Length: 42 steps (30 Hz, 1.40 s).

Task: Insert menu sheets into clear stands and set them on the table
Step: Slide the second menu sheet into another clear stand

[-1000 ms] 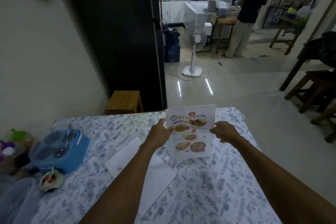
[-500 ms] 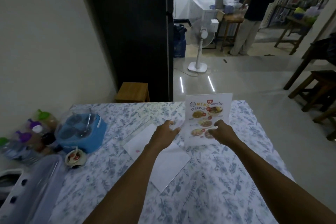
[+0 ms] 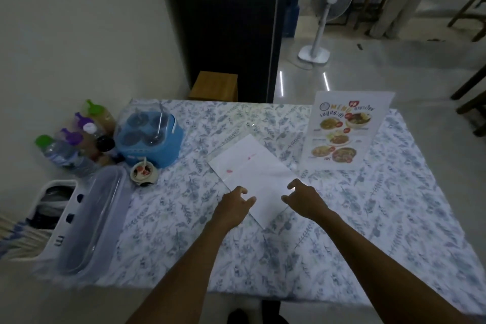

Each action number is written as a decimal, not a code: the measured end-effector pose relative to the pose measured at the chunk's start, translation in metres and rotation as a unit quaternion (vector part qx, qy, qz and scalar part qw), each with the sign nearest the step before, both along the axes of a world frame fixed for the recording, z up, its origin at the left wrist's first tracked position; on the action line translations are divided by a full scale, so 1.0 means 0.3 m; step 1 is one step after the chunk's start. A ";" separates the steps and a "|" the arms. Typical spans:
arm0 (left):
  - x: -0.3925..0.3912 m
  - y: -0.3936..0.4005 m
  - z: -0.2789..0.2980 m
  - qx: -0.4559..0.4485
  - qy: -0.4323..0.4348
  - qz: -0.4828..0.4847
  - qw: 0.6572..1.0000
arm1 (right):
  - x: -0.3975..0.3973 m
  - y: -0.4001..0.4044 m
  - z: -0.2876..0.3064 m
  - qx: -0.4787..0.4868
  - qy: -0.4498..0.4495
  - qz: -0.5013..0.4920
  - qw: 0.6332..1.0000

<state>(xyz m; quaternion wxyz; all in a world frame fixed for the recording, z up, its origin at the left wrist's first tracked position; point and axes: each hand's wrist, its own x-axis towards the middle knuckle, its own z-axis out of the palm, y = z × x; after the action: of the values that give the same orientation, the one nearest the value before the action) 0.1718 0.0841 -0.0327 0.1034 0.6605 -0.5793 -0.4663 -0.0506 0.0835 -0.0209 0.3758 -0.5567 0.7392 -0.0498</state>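
A menu sheet in a clear stand [image 3: 344,130] stands upright at the far right of the table, its food pictures facing me. A white sheet [image 3: 253,173], face down with faint red marks showing through, lies flat in the middle of the floral tablecloth [image 3: 394,205]. My left hand [image 3: 234,208] hovers at the sheet's near left edge with fingers curled and apart. My right hand [image 3: 302,198] hovers at its near right corner, fingers spread. Neither hand holds anything.
A blue condiment caddy [image 3: 150,138] with a clear lid, several bottles [image 3: 76,144] and a small cup [image 3: 143,172] crowd the table's left side. A clear plastic lidded box [image 3: 89,221] sits at the near left. A white standing fan [image 3: 323,8] and a wooden stool [image 3: 214,85] stand beyond the table.
Both hands let go of the menu stand, which now stands alone at the far right, and drew back to the white sheet. My view tilted down and left.
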 end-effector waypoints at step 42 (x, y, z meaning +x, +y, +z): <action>0.004 0.115 0.066 -0.043 0.145 0.374 0.915 | 0.117 0.176 0.051 -0.162 -0.038 -0.237 0.957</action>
<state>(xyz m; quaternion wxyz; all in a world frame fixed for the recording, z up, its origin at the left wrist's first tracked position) 0.1728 0.1186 -0.0128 0.3814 0.7489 -0.2887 -0.4586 -0.0155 0.1364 -0.0055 0.2856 -0.4168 0.8172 -0.2774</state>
